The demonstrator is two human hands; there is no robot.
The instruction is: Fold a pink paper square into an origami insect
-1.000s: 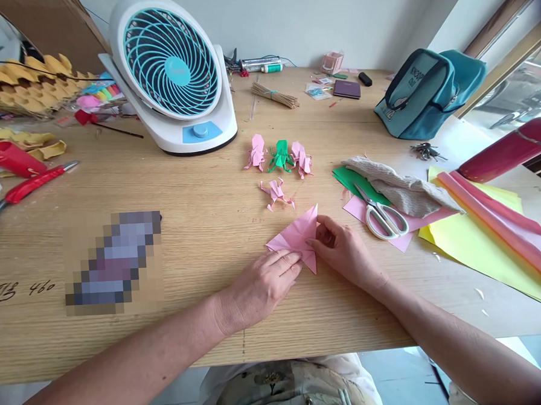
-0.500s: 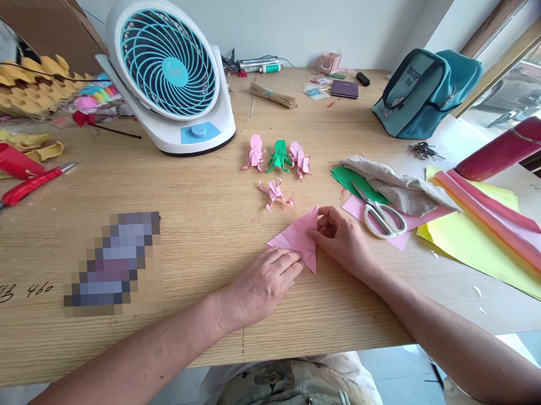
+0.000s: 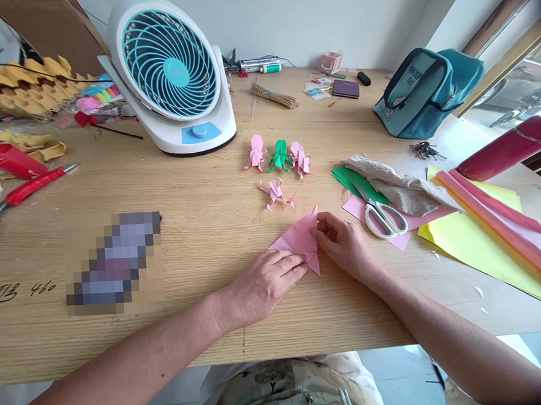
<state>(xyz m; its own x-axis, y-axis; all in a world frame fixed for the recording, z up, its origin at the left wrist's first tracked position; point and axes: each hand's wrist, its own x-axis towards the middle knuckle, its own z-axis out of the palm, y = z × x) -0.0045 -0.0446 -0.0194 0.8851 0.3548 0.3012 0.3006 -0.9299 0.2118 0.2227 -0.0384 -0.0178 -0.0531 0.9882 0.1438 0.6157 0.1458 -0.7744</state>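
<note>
A folded pink paper (image 3: 302,234) lies on the wooden table, one point up and one down. My left hand (image 3: 270,279) lies palm down over its lower left part, fingers stretched out flat. At its right edge, my right hand (image 3: 345,244) pinches the paper between thumb and bent fingers. Beyond the paper sits a small pink folded figure (image 3: 275,192) with thin limbs. Behind that stand a green figure (image 3: 279,155) and two pink ones, left (image 3: 256,153) and right (image 3: 300,158).
White-handled scissors (image 3: 382,215) rest on pink and green sheets beside a grey cloth (image 3: 399,183). Yellow paper (image 3: 486,251) and a red bottle (image 3: 507,148) are at right. A fan (image 3: 198,134) stands behind left; a blurred-out object (image 3: 117,259) and red-handled pliers (image 3: 36,186) lie left.
My right hand has shifted slightly down along the paper's right edge. The paper's lower tip has moved a little to the right, and my left hand remains on it.
</note>
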